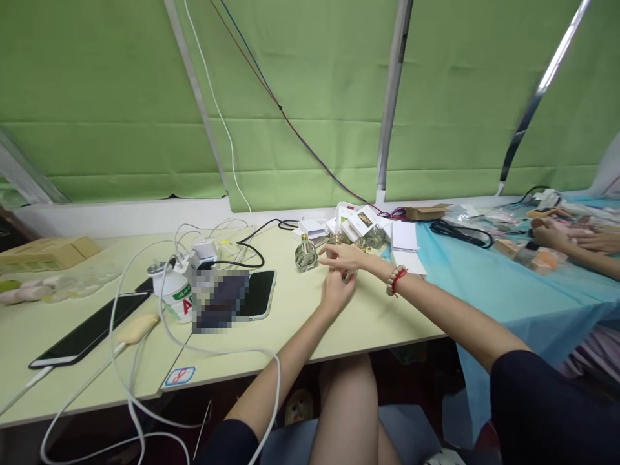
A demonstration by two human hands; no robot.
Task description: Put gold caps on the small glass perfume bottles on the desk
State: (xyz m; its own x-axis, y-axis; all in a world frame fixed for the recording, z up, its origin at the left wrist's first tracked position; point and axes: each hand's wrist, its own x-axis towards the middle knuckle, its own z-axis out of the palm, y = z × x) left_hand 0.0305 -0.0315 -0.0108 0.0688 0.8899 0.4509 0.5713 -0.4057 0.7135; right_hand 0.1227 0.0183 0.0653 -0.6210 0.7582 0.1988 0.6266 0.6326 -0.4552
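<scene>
Both hands are brought together over the far part of the pale green table (300, 323), just in front of the small glass perfume bottle (305, 254). Right hand (345, 257) is stretched out flat, fingers extended toward the bottle, with a beaded bracelet (396, 280) at the wrist. Left hand (336, 290) is raised beneath it, fingers curled up against the right palm; whether something small is pinched between them cannot be told, since the contact is hidden. The bottle is touched by neither hand as far as can be seen; it stands upright just beside the right fingertips, near the table's far edge.

By size, the table is seen first, then the blue cloth (504, 290) spread over its right end. Another person's hands (581, 240) are rested at that far right corner. A dark tablet (92, 329) is laid near the left front edge, a phone (259, 294) toward the middle, a white bottle (177, 294) between them, and white cables (159, 323) are looped across. Small white boxes (356, 223) and more bottles are heaped at the far edge behind the hands.

Judged from this, a bottle is being readied for handling, likely for boxing. A clean grasp of the glass body would be called for next, with the upright bottle kept from being tipped.
</scene>
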